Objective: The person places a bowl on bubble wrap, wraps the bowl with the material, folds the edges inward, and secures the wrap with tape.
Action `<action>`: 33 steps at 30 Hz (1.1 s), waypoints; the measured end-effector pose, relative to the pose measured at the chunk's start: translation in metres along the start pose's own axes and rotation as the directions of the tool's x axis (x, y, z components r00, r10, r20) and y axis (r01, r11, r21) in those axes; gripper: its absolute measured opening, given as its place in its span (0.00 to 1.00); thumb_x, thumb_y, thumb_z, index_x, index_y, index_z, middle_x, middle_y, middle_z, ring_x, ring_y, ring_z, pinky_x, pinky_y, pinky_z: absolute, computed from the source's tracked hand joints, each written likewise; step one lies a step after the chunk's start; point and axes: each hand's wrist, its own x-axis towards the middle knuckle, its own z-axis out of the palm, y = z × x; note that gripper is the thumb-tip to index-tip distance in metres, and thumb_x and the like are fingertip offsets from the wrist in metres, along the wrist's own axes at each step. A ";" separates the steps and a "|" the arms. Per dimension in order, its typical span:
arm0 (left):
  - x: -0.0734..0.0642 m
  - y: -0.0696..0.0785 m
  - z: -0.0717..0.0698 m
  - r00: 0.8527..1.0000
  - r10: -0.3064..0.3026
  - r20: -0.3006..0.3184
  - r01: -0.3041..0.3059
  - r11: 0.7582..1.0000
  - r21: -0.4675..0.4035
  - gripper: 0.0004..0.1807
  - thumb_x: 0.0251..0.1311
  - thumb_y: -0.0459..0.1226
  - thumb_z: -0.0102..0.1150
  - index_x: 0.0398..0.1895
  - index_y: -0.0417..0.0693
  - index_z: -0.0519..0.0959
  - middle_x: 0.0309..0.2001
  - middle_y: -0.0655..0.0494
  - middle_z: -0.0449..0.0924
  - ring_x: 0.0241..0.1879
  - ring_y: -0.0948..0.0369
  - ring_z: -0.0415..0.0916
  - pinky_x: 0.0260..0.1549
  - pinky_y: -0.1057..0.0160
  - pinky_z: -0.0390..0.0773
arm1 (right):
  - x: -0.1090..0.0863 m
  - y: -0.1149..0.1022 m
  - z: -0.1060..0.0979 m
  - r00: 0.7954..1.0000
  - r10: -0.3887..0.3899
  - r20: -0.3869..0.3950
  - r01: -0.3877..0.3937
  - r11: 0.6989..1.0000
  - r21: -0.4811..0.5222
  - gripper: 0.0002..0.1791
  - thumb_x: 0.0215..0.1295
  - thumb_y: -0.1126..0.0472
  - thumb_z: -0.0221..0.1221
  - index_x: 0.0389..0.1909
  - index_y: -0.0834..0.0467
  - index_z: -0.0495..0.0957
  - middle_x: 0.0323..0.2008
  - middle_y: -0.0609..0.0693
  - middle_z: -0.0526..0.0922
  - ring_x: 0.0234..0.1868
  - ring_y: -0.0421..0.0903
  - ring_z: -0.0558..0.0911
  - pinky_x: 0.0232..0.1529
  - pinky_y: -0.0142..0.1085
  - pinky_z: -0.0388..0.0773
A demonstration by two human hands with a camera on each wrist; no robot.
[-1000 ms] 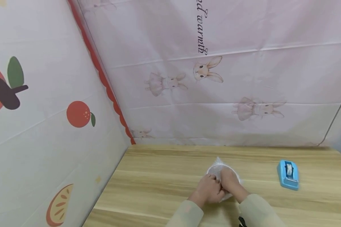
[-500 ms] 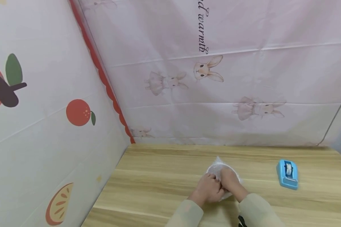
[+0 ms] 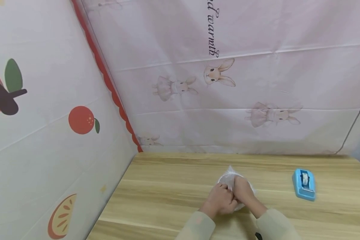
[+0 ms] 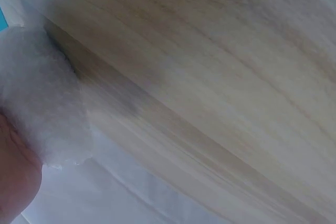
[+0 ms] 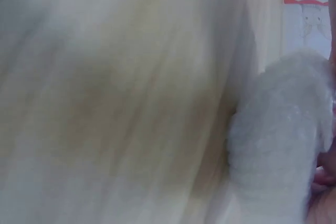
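Note:
A round bundle of cloudy, translucent bubble wrap [image 3: 227, 180] sits on the wooden table, with a pointed flap at its far side. Whatever lies inside cannot be made out. My left hand [image 3: 220, 200] grips the wrap from the near left, fingers curled over it. From the right, my right hand [image 3: 242, 190] holds the wrap with bent fingers, its fingertips hidden and close against the left hand. In the left wrist view the bubble wrap [image 4: 47, 93] bulges beside part of a hand. The right wrist view shows the thick wrapped side [image 5: 278, 140], with fingers at the right edge.
A blue tape dispenser [image 3: 304, 184] with a roll of tape stands to the right on the table [image 3: 156, 193]. A rabbit-print sheet [image 3: 180, 130] hangs behind the table, and a fruit-print sheet [image 3: 108, 173] runs along the left.
My right wrist and sleeve have shifted slightly to the right, and the right hand has turned a little on the wrap. The left hand and the bundle stay in place.

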 end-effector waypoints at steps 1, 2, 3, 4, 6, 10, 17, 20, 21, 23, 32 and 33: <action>0.000 0.000 0.000 1.000 -0.001 0.003 0.001 1.000 0.010 0.25 0.66 0.51 0.30 0.34 0.56 0.81 0.39 0.65 0.82 0.41 0.66 0.74 0.41 0.71 0.70 | 0.000 0.000 -0.002 0.999 0.036 -0.014 -0.035 0.996 0.086 0.05 0.49 0.76 0.50 0.19 0.67 0.69 0.16 0.53 0.72 0.17 0.43 0.70 0.17 0.34 0.71; 0.001 0.000 0.001 1.000 -0.003 0.009 0.003 1.000 0.018 0.24 0.66 0.50 0.30 0.35 0.57 0.81 0.39 0.65 0.82 0.41 0.66 0.73 0.41 0.71 0.70 | 0.001 0.000 -0.004 0.997 0.080 -0.013 -0.076 0.979 0.191 0.04 0.51 0.76 0.49 0.21 0.68 0.70 0.16 0.52 0.72 0.16 0.41 0.70 0.15 0.31 0.70; 0.001 -0.001 0.001 1.000 -0.008 0.017 0.007 1.000 0.024 0.24 0.66 0.50 0.29 0.37 0.58 0.80 0.40 0.65 0.81 0.42 0.66 0.73 0.42 0.71 0.69 | 0.001 0.001 -0.006 0.991 0.133 0.000 -0.127 0.944 0.303 0.05 0.54 0.75 0.47 0.24 0.70 0.72 0.16 0.52 0.73 0.15 0.39 0.70 0.15 0.29 0.69; 0.001 -0.001 0.001 1.000 -0.009 0.021 0.009 0.999 0.034 0.24 0.65 0.50 0.29 0.38 0.58 0.80 0.40 0.65 0.81 0.42 0.66 0.73 0.42 0.71 0.69 | 0.002 0.003 -0.007 0.982 0.189 0.013 -0.177 0.892 0.415 0.07 0.56 0.74 0.46 0.28 0.72 0.73 0.17 0.53 0.74 0.15 0.38 0.71 0.15 0.28 0.70; 0.001 -0.001 0.002 1.000 -0.014 0.028 0.013 0.999 0.047 0.23 0.65 0.50 0.30 0.38 0.60 0.80 0.40 0.66 0.81 0.43 0.67 0.73 0.43 0.70 0.69 | 0.002 0.012 -0.009 0.959 0.280 0.037 -0.247 0.768 0.591 0.11 0.57 0.72 0.45 0.36 0.74 0.73 0.19 0.52 0.77 0.16 0.38 0.74 0.17 0.28 0.75; 0.000 -0.002 0.003 0.999 -0.021 0.039 0.019 0.999 0.045 0.21 0.65 0.50 0.31 0.35 0.61 0.79 0.40 0.66 0.81 0.44 0.67 0.72 0.45 0.69 0.69 | 0.001 0.043 -0.005 0.918 0.383 0.102 -0.311 0.537 0.784 0.14 0.58 0.68 0.44 0.41 0.69 0.73 0.20 0.45 0.79 0.18 0.35 0.78 0.21 0.28 0.79; -0.001 -0.006 -0.001 1.000 0.015 0.012 -0.015 0.999 0.036 0.21 0.66 0.49 0.31 0.35 0.58 0.79 0.41 0.64 0.80 0.46 0.65 0.73 0.46 0.68 0.70 | -0.023 0.042 -0.038 0.887 0.449 0.107 -0.372 0.557 0.743 0.16 0.62 0.69 0.44 0.47 0.74 0.69 0.21 0.43 0.77 0.20 0.36 0.76 0.22 0.29 0.77; -0.001 -0.008 0.001 0.999 0.040 -0.015 -0.040 0.999 0.017 0.22 0.66 0.48 0.31 0.32 0.57 0.79 0.39 0.63 0.80 0.47 0.65 0.74 0.48 0.69 0.70 | -0.035 0.035 -0.054 0.874 0.459 0.161 -0.437 0.595 0.674 0.16 0.65 0.68 0.43 0.50 0.73 0.68 0.23 0.42 0.77 0.21 0.36 0.76 0.24 0.29 0.77; -0.001 -0.009 0.001 0.998 0.050 -0.028 -0.049 0.999 0.013 0.21 0.66 0.48 0.32 0.30 0.56 0.78 0.38 0.64 0.80 0.47 0.65 0.74 0.49 0.69 0.70 | -0.038 0.035 -0.058 0.870 0.460 0.177 -0.453 0.606 0.654 0.16 0.65 0.68 0.43 0.51 0.73 0.68 0.23 0.42 0.77 0.22 0.37 0.76 0.24 0.29 0.77; -0.001 -0.011 0.004 0.996 0.072 -0.052 -0.071 0.997 0.019 0.22 0.67 0.48 0.32 0.29 0.56 0.78 0.36 0.64 0.81 0.46 0.66 0.75 0.51 0.70 0.69 | -0.044 0.036 -0.064 0.867 0.458 0.197 -0.471 0.623 0.625 0.17 0.66 0.68 0.42 0.51 0.72 0.68 0.24 0.42 0.77 0.22 0.37 0.76 0.25 0.29 0.77; -0.006 -0.014 0.007 0.993 0.077 -0.091 -0.071 0.995 0.070 0.23 0.68 0.52 0.31 0.38 0.56 0.79 0.45 0.63 0.80 0.54 0.64 0.72 0.60 0.68 0.65 | -0.060 0.039 -0.074 0.878 0.425 0.218 -0.467 0.663 0.585 0.14 0.65 0.69 0.43 0.46 0.72 0.71 0.24 0.43 0.78 0.23 0.38 0.76 0.25 0.29 0.77; -0.008 -0.015 0.006 0.994 0.061 -0.093 -0.055 0.996 0.067 0.24 0.67 0.54 0.31 0.42 0.55 0.78 0.48 0.62 0.79 0.57 0.63 0.70 0.61 0.66 0.64 | -0.061 0.040 -0.074 0.884 0.419 0.209 -0.457 0.678 0.576 0.13 0.65 0.69 0.44 0.46 0.71 0.71 0.24 0.43 0.78 0.23 0.38 0.76 0.25 0.29 0.77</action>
